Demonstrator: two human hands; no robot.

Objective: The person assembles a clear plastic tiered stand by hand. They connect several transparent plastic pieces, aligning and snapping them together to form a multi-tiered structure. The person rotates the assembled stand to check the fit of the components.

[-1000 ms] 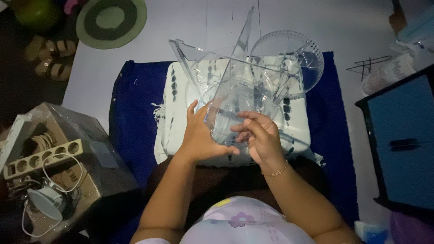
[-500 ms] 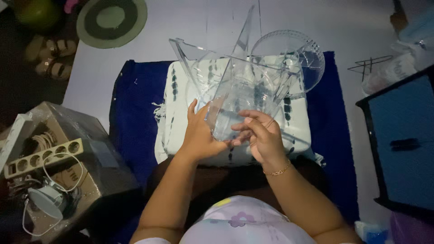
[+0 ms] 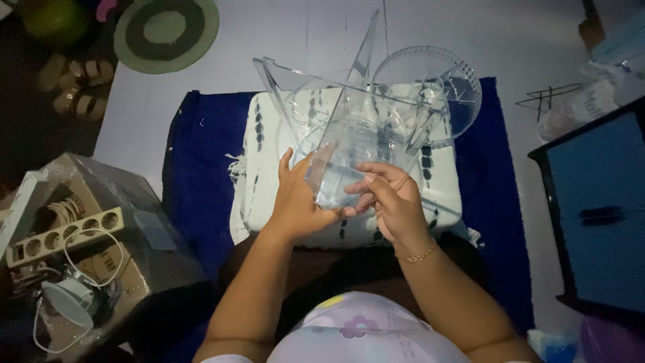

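A clear plastic organiser piece (image 3: 356, 128), made of several angled transparent panels, is held upright over a white cloth with dark marks (image 3: 269, 134). My left hand (image 3: 295, 198) grips its lower left side, fingers pointing up along a panel. My right hand (image 3: 390, 198) holds its lower right edge, fingers curled on the plastic. A round clear plastic tray (image 3: 447, 77) with a beaded rim lies behind the piece, partly hidden by the panels.
The white cloth rests on a dark blue mat (image 3: 195, 175) on a pale floor. A cardboard box (image 3: 101, 235) with a power strip and a cabled lamp stands at the left. Sandals (image 3: 74, 84) and a round green mat (image 3: 164, 30) lie far left. A dark blue cabinet (image 3: 594, 202) stands at the right.
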